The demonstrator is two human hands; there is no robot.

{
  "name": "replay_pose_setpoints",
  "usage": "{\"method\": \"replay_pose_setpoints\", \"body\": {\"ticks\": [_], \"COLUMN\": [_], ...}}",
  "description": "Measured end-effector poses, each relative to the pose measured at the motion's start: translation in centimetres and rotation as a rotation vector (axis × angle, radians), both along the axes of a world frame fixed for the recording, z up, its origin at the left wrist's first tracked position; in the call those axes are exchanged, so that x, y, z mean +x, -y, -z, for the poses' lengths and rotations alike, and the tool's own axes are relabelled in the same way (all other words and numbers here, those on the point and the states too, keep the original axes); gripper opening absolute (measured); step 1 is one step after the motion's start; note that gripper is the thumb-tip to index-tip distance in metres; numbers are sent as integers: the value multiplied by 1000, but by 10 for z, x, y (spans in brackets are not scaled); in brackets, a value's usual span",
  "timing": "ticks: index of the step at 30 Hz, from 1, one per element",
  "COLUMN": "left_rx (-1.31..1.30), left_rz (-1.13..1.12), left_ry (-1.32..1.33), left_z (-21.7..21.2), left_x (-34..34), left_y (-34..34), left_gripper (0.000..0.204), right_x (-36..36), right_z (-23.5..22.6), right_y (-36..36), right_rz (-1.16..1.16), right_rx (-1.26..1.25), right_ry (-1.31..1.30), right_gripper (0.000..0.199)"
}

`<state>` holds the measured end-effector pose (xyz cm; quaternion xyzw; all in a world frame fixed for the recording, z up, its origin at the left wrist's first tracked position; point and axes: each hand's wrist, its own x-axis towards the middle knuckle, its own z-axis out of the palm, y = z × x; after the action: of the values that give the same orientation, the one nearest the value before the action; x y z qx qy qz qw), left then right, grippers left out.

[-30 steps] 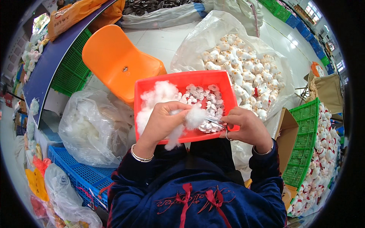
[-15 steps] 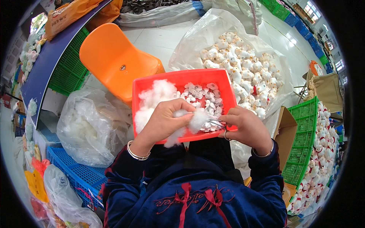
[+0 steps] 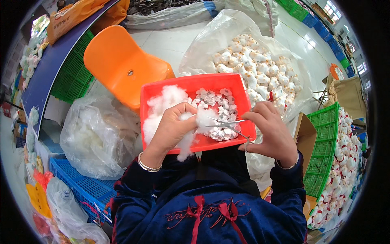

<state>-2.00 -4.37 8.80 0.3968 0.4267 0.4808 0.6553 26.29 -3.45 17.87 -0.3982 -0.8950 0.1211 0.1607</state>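
Observation:
My left hand (image 3: 174, 127) pinches a tuft of white fluffy stuffing (image 3: 204, 120) above a red plastic tray (image 3: 248, 106). A loose wisp hangs below the fingers. My right hand (image 3: 273, 132) has its thumb and fingers in the loops of slim metal scissor-handled forceps (image 3: 230, 124). Their two jaws are spread and point left, with the tips at the tuft. Behind my left hand, a heap of white stuffing (image 3: 168, 97) fills the tray's left side. Many small pale, translucent pieces (image 3: 227, 110) lie in its right side; I cannot tell what they are.
An orange chair (image 3: 126, 67) stands beyond the tray to the left. A clear bag of white plush pieces (image 3: 264, 75) lies beyond it to the right. A stuffing-filled plastic bag (image 3: 95, 138) and blue crate (image 3: 81, 179) are at left, a green crate (image 3: 321, 150) at right.
The forceps' jaws have spread apart at the tuft. My right hand has opened wider and shifted slightly right and up. My left hand has drawn slightly left, still pinching the stuffing.

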Motion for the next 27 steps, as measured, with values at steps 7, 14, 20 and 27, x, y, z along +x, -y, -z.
{"method": "replay_pose_setpoints", "body": {"ticks": [7, 14, 20, 27], "left_rx": [-54, -32, -22, 12], "left_rz": [77, 49, 102, 93], "left_ry": [100, -2, -109, -237], "left_z": [-2, -6, -6, -5], "left_x": [-2, 0, 4, 8], "left_y": [1, 1, -3, 0], "left_gripper": [16, 20, 16, 8], "right_x": [6, 7, -5, 0], "right_z": [6, 4, 6, 6], "right_y": [-7, -4, -6, -1], "right_rz": [15, -7, -49, -13], "right_rx": [-21, -39, -85, -76], "right_ry": [171, 152, 165, 115], "right_gripper": [42, 34, 34, 47]}}
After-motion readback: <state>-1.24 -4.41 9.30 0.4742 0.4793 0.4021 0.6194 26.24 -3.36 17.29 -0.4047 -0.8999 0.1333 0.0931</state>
